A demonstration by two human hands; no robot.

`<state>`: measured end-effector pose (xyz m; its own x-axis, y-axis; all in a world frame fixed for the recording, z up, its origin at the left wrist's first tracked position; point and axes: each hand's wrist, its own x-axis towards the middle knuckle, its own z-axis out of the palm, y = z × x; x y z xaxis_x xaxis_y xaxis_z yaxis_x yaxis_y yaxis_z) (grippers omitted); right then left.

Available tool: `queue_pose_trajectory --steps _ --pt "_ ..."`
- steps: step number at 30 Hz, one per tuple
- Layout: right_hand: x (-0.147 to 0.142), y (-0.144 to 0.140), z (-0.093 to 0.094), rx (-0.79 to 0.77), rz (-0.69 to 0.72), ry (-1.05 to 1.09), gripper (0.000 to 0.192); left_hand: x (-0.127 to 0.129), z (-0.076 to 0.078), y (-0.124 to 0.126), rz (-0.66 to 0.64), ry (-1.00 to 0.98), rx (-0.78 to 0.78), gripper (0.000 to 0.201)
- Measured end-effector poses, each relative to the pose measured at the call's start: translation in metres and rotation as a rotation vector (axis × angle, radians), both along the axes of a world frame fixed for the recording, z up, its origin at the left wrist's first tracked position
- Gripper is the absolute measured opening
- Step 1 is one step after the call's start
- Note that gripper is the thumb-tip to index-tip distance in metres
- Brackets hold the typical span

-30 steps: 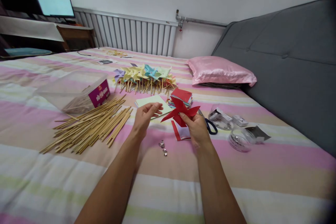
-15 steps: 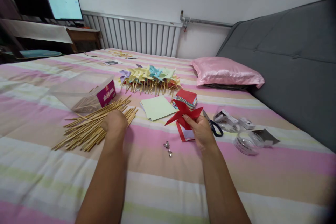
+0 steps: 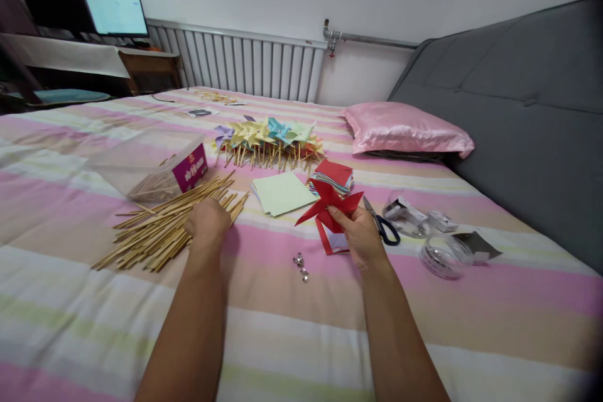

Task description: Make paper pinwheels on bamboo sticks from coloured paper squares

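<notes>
A red paper pinwheel [image 3: 325, 202] is pinched in my right hand [image 3: 362, 232], thumb on its face, above a folded red and white paper [image 3: 332, 240]. My left hand [image 3: 208, 220] rests at the right side of a heap of thin wooden sticks [image 3: 160, 239]. Its fingers curl down among the sticks and are mostly hidden, so whether one is gripped does not show. Several small shiny metal pieces [image 3: 300, 264] lie on the bedspread between my arms. Beyond my hands are pale green paper squares [image 3: 284, 193] and a stack of coloured paper squares [image 3: 335, 173].
Dark-handled scissors [image 3: 387, 229] lie right of my right hand, near clear round containers [image 3: 445, 257]. A clear plastic box [image 3: 136, 157] with sticks stands behind the heap. Finished pinwheels on sticks [image 3: 268, 138] lie farther back, left of a pink pillow [image 3: 407, 129].
My left hand has shifted slightly at the heap, and a few sticks under it have moved a little. My right hand keeps the red pinwheel in nearly the same place.
</notes>
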<state>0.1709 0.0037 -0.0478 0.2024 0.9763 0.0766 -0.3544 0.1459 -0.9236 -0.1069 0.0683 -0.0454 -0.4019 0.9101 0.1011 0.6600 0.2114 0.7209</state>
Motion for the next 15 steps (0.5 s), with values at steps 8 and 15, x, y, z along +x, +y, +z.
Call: queue_pose_trajectory --steps 8,15 --pt "-0.001 -0.001 0.001 -0.002 -0.001 0.005 0.031 0.012 0.015 -0.007 0.234 0.303 -0.185 0.016" --pt "-0.001 0.000 0.001 0.009 0.016 0.029 0.028 0.004 0.007 -0.001 0.195 0.245 -0.214 0.012"
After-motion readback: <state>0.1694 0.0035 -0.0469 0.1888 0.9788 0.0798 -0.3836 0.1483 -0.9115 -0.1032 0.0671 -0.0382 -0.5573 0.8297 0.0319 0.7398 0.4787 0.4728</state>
